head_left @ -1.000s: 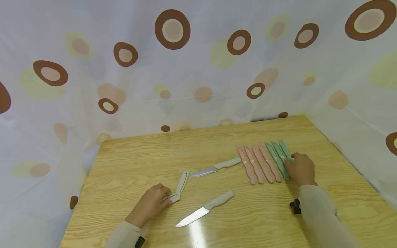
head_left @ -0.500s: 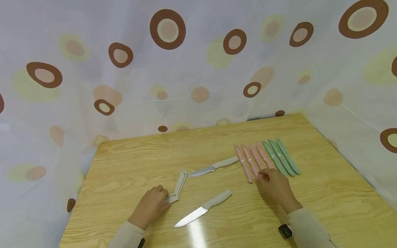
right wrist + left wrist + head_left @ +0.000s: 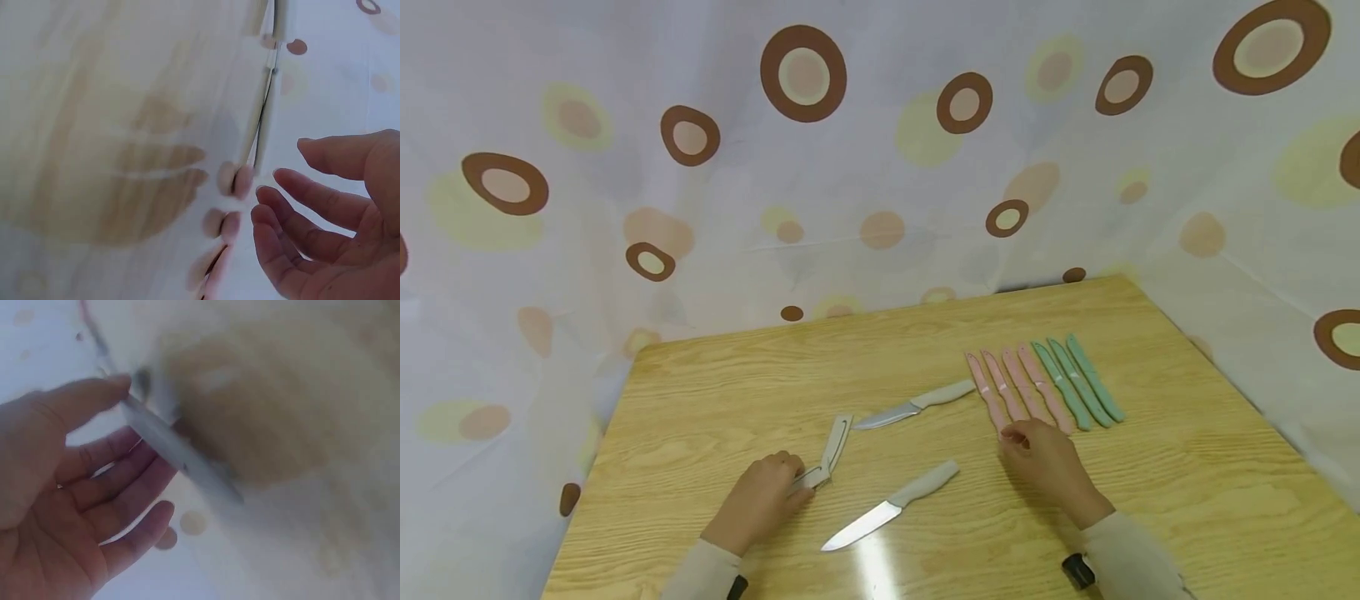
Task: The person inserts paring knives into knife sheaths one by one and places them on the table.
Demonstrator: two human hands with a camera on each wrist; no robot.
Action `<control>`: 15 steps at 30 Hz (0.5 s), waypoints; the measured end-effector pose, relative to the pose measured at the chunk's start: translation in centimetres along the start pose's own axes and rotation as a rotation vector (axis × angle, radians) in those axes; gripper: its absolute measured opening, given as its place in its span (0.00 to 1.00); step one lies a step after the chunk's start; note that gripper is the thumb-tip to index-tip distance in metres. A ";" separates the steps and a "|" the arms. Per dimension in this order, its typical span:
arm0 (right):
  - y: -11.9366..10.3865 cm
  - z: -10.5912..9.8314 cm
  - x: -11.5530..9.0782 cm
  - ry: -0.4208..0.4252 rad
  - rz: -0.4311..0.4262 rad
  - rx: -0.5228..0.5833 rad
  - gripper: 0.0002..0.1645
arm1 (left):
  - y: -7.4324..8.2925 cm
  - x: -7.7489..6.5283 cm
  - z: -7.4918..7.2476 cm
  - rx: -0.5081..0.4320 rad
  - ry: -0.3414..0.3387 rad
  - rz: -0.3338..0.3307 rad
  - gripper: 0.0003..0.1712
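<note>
My left hand pinches an angled off-white piece with long slots between thumb and fingers. In the left wrist view that slotted piece is a blurred thin strip, seen edge-on. My right hand hovers by the near ends of the pink knives; in the right wrist view my right hand has relaxed, curved fingers with nothing between them and the thumb. An off-white-handled knife lies between my hands, its blade pointing left. Another off-white-handled knife lies farther back.
Several pink knives stand in a row beside the green knives on the right of the wooden table. A patterned curtain hangs along the back and sides.
My right hand has left the rightmost green knife and moved left to the near ends of the pink ones. My left hand keeps its hold on the slotted piece, almost still.
</note>
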State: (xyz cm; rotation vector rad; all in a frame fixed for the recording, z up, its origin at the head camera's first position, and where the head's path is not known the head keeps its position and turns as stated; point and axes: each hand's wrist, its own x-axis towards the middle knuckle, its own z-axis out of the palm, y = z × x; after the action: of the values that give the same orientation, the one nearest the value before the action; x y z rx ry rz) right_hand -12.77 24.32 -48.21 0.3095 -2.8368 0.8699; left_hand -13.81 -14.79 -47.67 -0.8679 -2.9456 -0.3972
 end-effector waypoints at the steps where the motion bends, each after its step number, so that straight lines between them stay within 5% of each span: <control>1: -0.3 0.2 0.1 -0.016 -0.018 0.011 0.12 | 0.0 0.0 -0.6 -0.020 0.001 -0.019 0.13; 5: -2.0 1.1 0.2 -0.124 -0.185 0.035 0.14 | 0.1 0.3 -3.1 -0.078 0.088 -0.053 0.15; 10: -5.1 2.3 0.7 -0.226 -0.430 -0.064 0.17 | 0.5 0.9 -4.8 -0.127 0.242 0.039 0.16; 15: -8.1 3.7 1.4 -0.241 -0.557 -0.217 0.17 | 1.0 1.5 -5.5 -0.170 0.312 0.114 0.16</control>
State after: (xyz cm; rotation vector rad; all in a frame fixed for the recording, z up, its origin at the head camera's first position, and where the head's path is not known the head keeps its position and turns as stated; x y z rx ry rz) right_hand -12.52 15.43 -46.58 1.1655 -2.7692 0.4283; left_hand -14.69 -14.57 -41.99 -0.8925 -2.5930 -0.7129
